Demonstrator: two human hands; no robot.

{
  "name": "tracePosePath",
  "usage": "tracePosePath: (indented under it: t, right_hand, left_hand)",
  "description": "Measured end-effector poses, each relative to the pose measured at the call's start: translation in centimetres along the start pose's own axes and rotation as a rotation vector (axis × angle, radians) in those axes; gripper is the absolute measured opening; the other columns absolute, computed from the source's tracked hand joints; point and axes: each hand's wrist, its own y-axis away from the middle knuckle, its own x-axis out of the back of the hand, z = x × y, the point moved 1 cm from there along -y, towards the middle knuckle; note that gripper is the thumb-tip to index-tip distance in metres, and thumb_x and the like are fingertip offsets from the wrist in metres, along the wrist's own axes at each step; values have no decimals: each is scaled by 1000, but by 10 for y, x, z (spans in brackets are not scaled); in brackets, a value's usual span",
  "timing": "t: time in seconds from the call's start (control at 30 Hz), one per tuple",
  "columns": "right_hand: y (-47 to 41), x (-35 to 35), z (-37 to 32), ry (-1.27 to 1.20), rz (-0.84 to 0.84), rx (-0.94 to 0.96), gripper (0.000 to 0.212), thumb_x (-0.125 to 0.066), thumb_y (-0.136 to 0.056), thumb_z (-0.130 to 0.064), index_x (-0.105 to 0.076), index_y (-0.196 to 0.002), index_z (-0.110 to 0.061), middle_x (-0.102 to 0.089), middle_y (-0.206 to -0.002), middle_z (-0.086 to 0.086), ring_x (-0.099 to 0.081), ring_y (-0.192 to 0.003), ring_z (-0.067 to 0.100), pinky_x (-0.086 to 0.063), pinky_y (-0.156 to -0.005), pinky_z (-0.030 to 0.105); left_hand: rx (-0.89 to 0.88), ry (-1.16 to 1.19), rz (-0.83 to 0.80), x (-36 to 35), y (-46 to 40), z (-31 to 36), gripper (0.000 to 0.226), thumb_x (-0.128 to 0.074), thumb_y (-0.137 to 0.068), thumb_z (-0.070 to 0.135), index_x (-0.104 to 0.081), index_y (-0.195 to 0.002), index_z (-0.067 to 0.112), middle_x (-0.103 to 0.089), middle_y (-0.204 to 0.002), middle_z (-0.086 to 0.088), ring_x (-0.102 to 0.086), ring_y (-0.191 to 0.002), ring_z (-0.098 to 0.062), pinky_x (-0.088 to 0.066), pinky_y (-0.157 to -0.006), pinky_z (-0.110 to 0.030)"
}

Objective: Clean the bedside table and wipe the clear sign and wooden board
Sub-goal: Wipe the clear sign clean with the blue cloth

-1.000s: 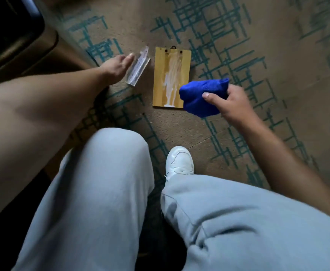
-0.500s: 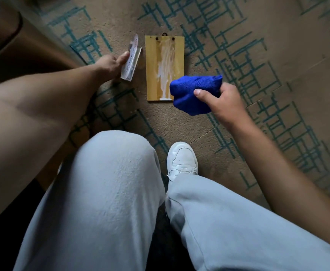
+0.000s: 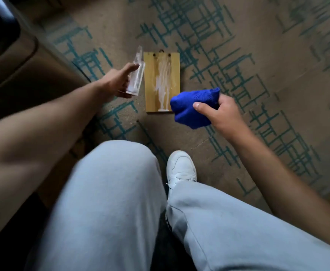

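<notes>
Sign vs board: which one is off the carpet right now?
The clear sign, gripped on edge by the left hand. The wooden board lies flat on the carpet, white-smeared.

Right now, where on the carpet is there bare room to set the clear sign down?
Widest free patch: carpet right of the wooden board, beyond the right hand and its blue cloth. A smaller patch lies between the board's near edge and the white shoe. Left of the board is crowded: the left hand holds the clear sign beside dark furniture.
</notes>
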Motion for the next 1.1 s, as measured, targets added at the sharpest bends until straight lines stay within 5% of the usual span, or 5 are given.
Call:
tracePosePath:
  t: [0.17, 0.47, 0.67, 0.87, 1.1]
  right_hand:
    - [9, 24, -94, 111, -96, 128, 16, -68, -87, -7, -68, -102, -9, -74, -101, 10, -70, -92, 23, -56, -86, 42]
    - [56, 53, -274, 328, 75, 465, 26, -62, -75, -26, -65, -100, -17, -73, -92, -1, -69, -88, 15, -57, -82, 40]
    - [69, 32, -296, 25, 371, 488, 30, -62, -71, -21, -59, -101, -24, -69, -90, -7, -67, -83, 10, -56, -83, 37]
    - [68, 12, -282, 136, 265, 442, 5, -66, -74, -27, -67, -79, -27, -75, -85, -3, -71, -83, 17, -58, -81, 45]
    - [72, -22, -284, 292, 216, 491, 19, -67, -88, -30, -72, -101, -18, -74, -96, 1, -70, -91, 18, -56, -84, 43]
  left_hand:
    - [-170, 380, -603, 10, 90, 44, 45, -41, -94, 52, -71, -116, 27, -70, -106, 4, -67, -90, -10, -57, -80, -29]
    - [-418, 519, -910, 17, 205, 110, 65, -69, -80, 55, -60, -135, 22, -62, -126, -4, -62, -104, -18, -58, -75, -36]
    - [-533, 609, -804, -4, 248, 119, 66, -69, -74, 59, -65, -127, 19, -66, -114, -4, -61, -90, -17, -51, -66, -30]
    - [-656, 532, -696, -12, 263, 103, 57, -19, -100, 42, -55, -138, 18, -60, -129, -6, -55, -106, -20, -43, -79, -38]
    - [-718, 403, -596, 0, 269, 96, 66, -27, -100, 47, -35, -152, 7, -47, -146, -23, -47, -130, -31, -42, -107, -42]
